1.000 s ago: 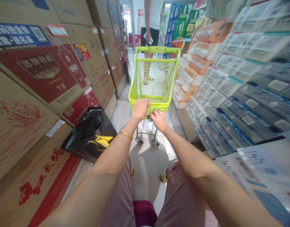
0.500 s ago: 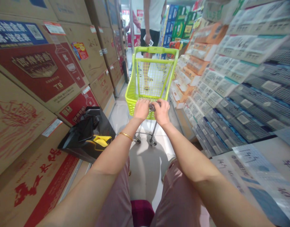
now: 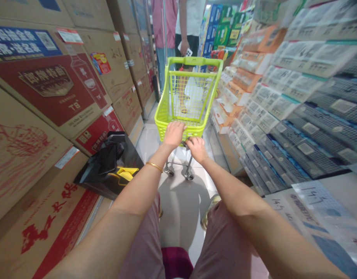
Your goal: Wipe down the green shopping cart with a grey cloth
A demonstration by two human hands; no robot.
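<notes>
A lime-green shopping cart stands in front of me, with a mesh basket and small dark wheels. Before its near lower side, my left hand has its fingers bent and pressed together; whatever they hold is hidden. Slightly lower and to the right, my right hand is closed, thumb and fingers pinched at a small dark object. That object shows only in part between the two hands, so its kind is unclear. A gold bangle circles my left wrist.
Stacked cartons line the left side, with a black bag on a low ledge. Packaged goods are piled on the right. Beyond the cart stand two people, one holding a phone and one in a pink top.
My right hand has dropped lower and come slightly apart from my left. The small dark object sits lower too. Behind the cart, the person in pink has moved into fuller view.
</notes>
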